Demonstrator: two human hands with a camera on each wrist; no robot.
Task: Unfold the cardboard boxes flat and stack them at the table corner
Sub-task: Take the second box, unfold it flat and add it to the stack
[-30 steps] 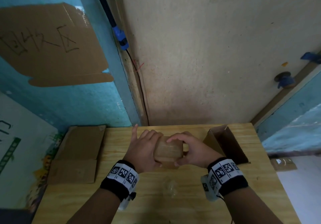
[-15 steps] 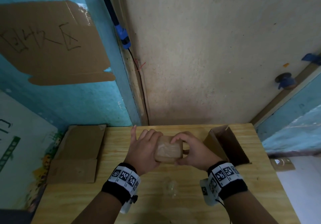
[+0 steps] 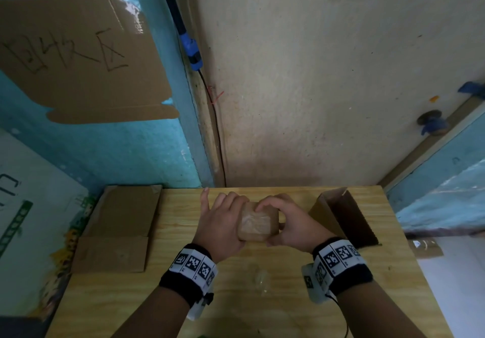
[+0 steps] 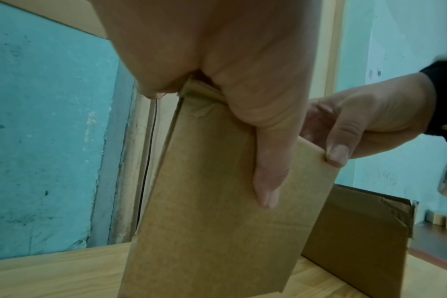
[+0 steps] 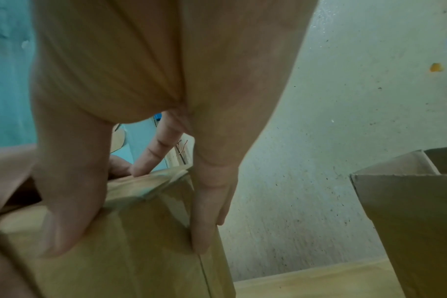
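Note:
A small brown cardboard box with wrinkled clear tape on its top stands upright at the middle of the wooden table. My left hand grips its left side. In the left wrist view the thumb lies down the box's front face. My right hand grips the right side, with its fingers curled over the taped top and its thumb at the near edge. In the right wrist view my right fingers press the box's wall.
Flattened cardboard boxes lie stacked at the table's far left corner. An open brown box lies on its side at the right, close to my right hand. A crumpled piece of clear tape sits near the front. Walls bound the table's far edge.
The box has tipped a little, so its taped top faces me more. My right fingers have slid further across the top. Both hands keep hold at the same spot.

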